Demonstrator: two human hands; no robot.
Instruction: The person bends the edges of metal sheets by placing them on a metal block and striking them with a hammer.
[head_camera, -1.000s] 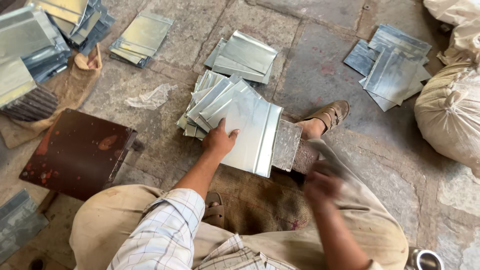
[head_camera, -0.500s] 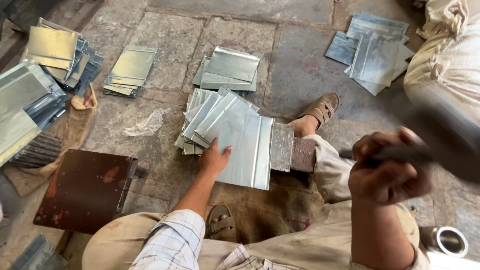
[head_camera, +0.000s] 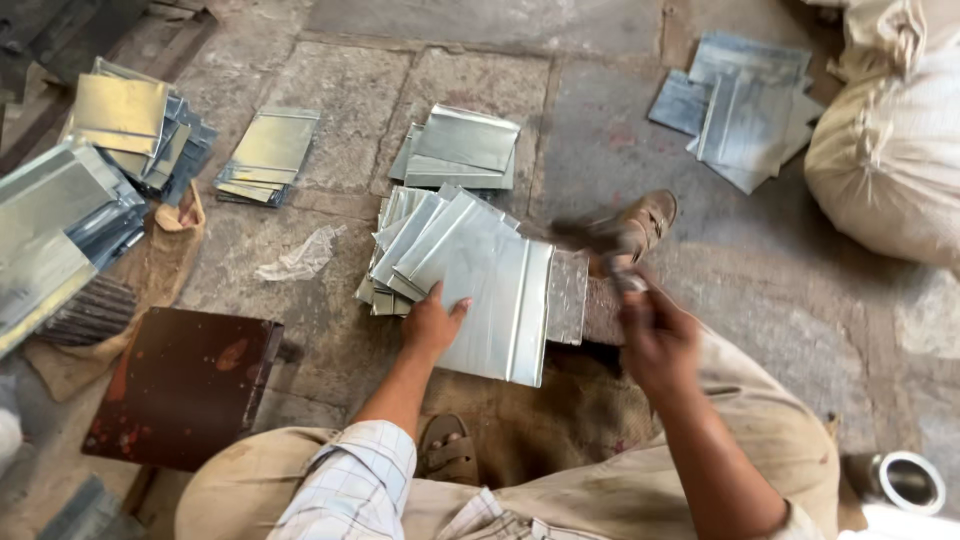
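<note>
We press our left hand (head_camera: 432, 325) flat on the top metal sheet (head_camera: 490, 290) lying on the floor, while our right hand (head_camera: 655, 335) grips a blurred hammer (head_camera: 600, 240) above its folded right edge, which we judge needs a square blow.

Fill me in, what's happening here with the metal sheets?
A person sits on a stone floor. The left hand presses flat on the top metal sheet of a fanned stack. The right hand grips a hammer, blurred, above the sheet's right edge. More sheet piles lie around.

Left hand (head_camera: 432, 322) flat, right hand (head_camera: 655, 335) fisted
</note>
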